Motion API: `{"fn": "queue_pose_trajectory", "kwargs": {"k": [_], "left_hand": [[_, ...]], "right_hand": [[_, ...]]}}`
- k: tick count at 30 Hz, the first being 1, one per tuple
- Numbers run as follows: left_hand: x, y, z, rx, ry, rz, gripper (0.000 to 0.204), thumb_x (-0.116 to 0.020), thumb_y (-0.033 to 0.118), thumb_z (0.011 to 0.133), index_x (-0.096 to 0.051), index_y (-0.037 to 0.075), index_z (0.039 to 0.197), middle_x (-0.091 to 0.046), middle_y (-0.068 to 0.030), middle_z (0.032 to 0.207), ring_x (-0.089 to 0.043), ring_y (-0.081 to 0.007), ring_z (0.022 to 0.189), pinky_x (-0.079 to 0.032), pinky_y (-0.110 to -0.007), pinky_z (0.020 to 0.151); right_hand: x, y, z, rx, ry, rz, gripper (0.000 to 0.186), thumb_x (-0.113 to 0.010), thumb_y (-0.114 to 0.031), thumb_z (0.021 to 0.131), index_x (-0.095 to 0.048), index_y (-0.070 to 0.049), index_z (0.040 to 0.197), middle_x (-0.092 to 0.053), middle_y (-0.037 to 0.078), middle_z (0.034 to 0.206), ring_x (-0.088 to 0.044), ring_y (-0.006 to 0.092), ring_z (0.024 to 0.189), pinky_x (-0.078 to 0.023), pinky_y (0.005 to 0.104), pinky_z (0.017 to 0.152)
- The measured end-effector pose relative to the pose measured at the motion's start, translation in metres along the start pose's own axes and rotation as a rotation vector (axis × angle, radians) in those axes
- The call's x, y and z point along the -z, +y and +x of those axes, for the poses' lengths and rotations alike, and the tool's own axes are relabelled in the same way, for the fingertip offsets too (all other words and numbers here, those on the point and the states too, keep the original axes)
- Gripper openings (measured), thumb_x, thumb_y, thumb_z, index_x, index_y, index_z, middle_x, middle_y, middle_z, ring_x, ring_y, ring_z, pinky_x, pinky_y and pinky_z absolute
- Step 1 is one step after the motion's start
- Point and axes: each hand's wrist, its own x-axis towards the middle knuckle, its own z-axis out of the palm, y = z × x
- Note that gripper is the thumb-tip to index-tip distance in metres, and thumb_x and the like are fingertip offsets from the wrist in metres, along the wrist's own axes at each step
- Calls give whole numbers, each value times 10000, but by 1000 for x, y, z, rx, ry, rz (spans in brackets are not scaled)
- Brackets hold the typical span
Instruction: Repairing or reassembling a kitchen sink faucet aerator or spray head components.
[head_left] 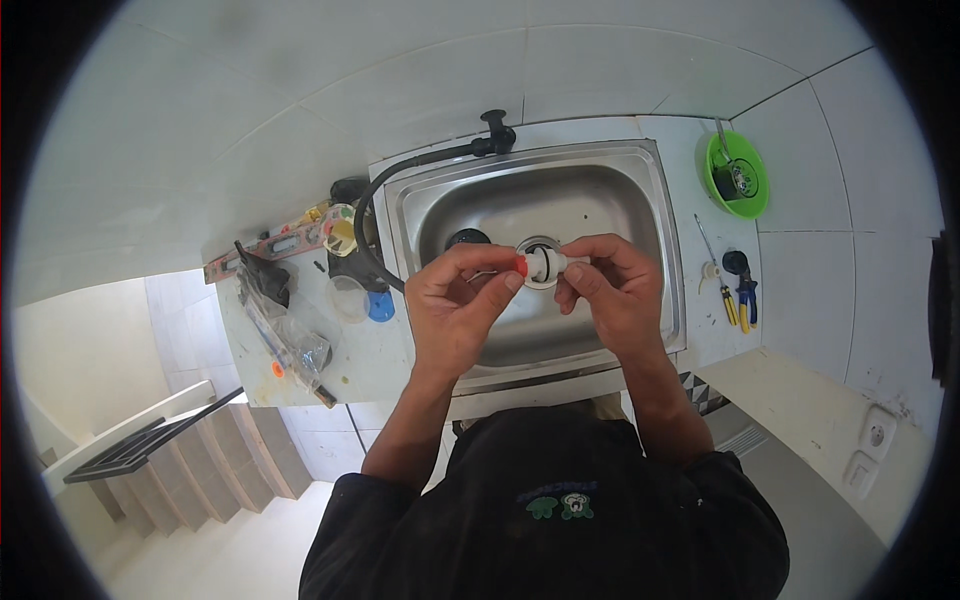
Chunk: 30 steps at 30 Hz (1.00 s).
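Observation:
Above the sink's drain [541, 282] I hold a small white plastic pipe fitting [545, 265] level between my two hands. It has a red end and a dark ring round its middle. My left hand [455, 300] pinches the red end between thumb and fingers. At the other end, my right hand [622, 295] is closed on the white part with thumb and fingertips. Beneath both hands lies the stainless steel sink [505, 180]. A round black part [468, 238] sits in its basin, partly hidden behind my left hand.
A black hose [368, 210] curves from a black wall tap [494, 140] down the sink's left side. On the left counter lie a spirit level [285, 243], plastic bags [290, 325] and a blue lid [381, 306]. Rightward are a green bowl [750, 205], a screwdriver [707, 240] and pliers [747, 300].

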Motion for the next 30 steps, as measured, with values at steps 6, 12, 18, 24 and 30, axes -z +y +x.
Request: {"fn": "queue_pose_trajectory", "kwargs": {"k": [6, 12, 18, 24, 30], "left_hand": [[0, -1, 2, 89, 7, -86, 217, -650, -82, 804, -648, -59, 1020, -681, -133, 915, -666, -170, 817, -561, -302, 766], [0, 1, 2, 75, 10, -25, 197, -645, -98, 798, -665, -55, 990, -675, -139, 917, -666, -172, 799, -557, -294, 748], [8, 1, 4, 45, -79, -23, 171, -664, -103, 794, -682, -49, 956, -664, -124, 908, -640, -147, 796, -526, -248, 723], [5, -2, 5, 90, -86, -27, 187, -671, -94, 795, -674, -45, 975, -666, -122, 913, -646, -154, 830, -530, -257, 739], [-4, 0, 1, 31, 4, -97, 271, -675, -103, 773, -633, -61, 1037, -679, -149, 958, -672, -179, 860, -567, -307, 791]], "right_hand": [[-1, -10, -1, 76, -5, -254, 195, -610, 60, 855, -625, 29, 1046, -632, 75, 825, -610, 84, 670, -496, 200, 582], [-4, -21, -1, 168, -40, -400, 210, -632, 83, 821, -656, 22, 1020, -633, 91, 884, -607, 86, 670, -492, 198, 569], [-4, -27, -2, 233, -85, -477, 188, -650, 81, 804, -678, 19, 979, -644, 105, 853, -612, 96, 653, -492, 205, 553], [-1, -22, 0, 198, -95, -469, 182, -644, 69, 823, -664, 21, 997, -636, 93, 846, -622, 101, 674, -508, 213, 573], [4, -12, 1, 78, -78, -228, 188, -615, 53, 859, -624, 44, 1047, -614, 73, 844, -625, 107, 701, -521, 221, 616]]}}
